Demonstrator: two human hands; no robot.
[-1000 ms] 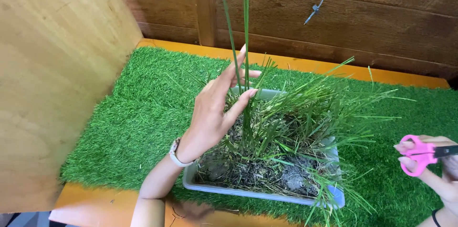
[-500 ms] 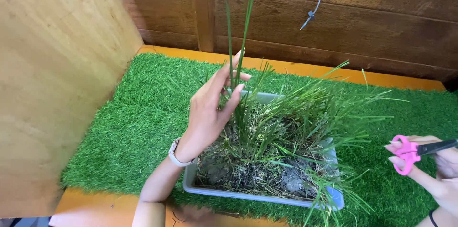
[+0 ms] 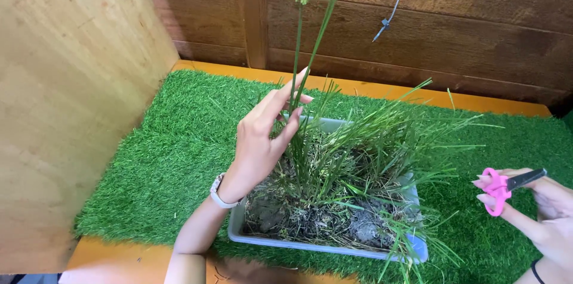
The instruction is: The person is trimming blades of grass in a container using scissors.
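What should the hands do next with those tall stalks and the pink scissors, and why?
Probably bring the scissors over to the stalks. The left hand pinches the two tall stalks just above the tray, holding them apart from the shorter grass. The right hand holds the scissors off to the side, well away from the stalks, so nothing can be cut from there.

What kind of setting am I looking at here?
Probably a small staged gardening bench, not a real garden: artificial turf mat on an orange tabletop, plywood panel and dark plank wall around it, and a grey tray of soil and grass.
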